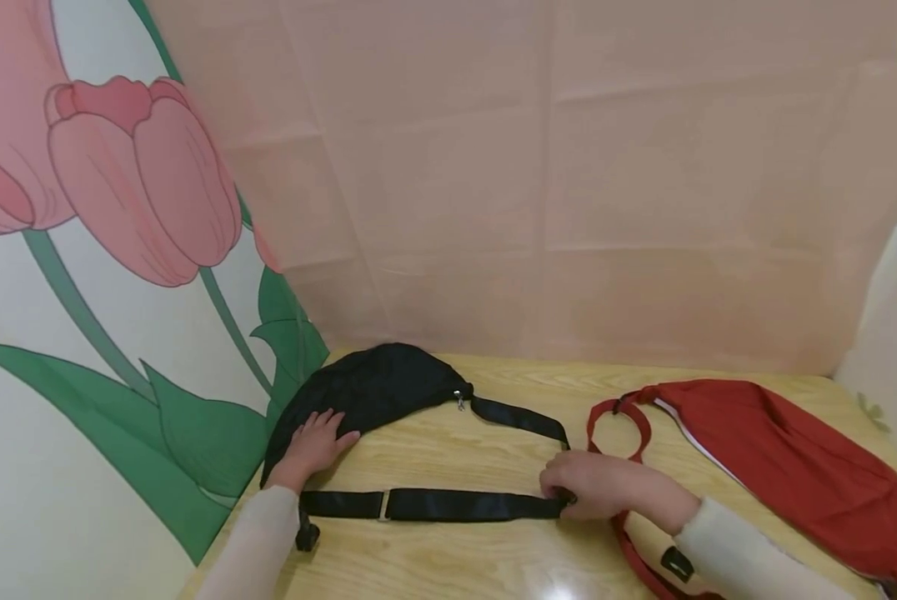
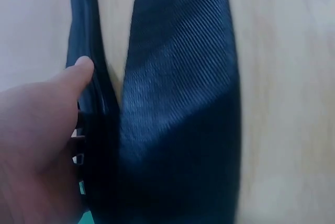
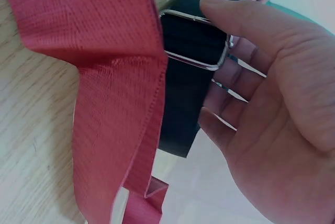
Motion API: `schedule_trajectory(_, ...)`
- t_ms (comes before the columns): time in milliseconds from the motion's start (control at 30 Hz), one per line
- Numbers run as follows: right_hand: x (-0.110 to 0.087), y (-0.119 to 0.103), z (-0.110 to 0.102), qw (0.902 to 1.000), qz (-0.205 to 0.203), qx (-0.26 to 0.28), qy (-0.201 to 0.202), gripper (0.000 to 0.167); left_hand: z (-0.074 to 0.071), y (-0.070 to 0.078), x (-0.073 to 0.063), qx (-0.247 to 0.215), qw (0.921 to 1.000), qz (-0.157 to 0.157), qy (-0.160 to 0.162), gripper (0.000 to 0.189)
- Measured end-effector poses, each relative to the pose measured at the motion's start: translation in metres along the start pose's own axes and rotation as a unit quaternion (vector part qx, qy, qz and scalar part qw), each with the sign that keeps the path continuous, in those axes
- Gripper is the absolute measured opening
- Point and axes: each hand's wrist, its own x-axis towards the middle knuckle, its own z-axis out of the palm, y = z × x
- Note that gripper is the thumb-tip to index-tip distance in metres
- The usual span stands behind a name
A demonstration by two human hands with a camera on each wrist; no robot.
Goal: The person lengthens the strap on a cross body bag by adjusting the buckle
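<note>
A black waist bag lies on the table, curved side toward the back wall. My left hand rests on its left part with fingers spread; in the left wrist view the thumb lies along a black fabric edge. The bag's black strap loops round in front, with a slider partway along it. At the loop's right end my right hand holds the strap. Close up, the right thumb is at a silver metal slider, and the other fingers are behind the webbing. A black buckle hangs by the left forearm.
To the right lies a red waist bag with a pale zip. Its red strap passes under my right wrist and has a black clip. A tulip-printed wall borders the table's left, a pinkish sheet its back.
</note>
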Motion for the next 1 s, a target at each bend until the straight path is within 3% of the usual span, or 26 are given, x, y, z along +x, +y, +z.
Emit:
schedule_trajectory(167, -0.005, 0.002, -0.003, 0.9985, -0.025, -0.018, 0.045, 0.021, -0.001, 0.008, 0.005, -0.014, 0.9999, -0.004, 0.004, 0.076)
schedule_trajectory(300, -0.014, 0.006, -0.004, 0.9945, -0.04, -0.04, 0.088, 0.025, 0.001, 0.019, 0.01, -0.03, 0.9993, 0.01, 0.019, 0.078)
schedule_trajectory(467, -0.029, 0.014, -0.006, 0.9911, -0.045, -0.03, 0.122, 0.029, 0.004, 0.039, 0.014, -0.035, 0.9987, 0.026, 0.028, 0.08)
schedule_trajectory(667, -0.049, 0.021, -0.009, 0.9897, -0.006, -0.026, 0.141, 0.035, 0.005, 0.072, 0.014, -0.039, 0.9959, 0.067, 0.046, 0.079)
schedule_trajectory(1000, -0.089, 0.03, -0.014, 0.9866, 0.049, -0.004, 0.156, 0.047, 0.0, 0.143, 0.005, -0.042, 0.9857, 0.15, 0.065, 0.077)
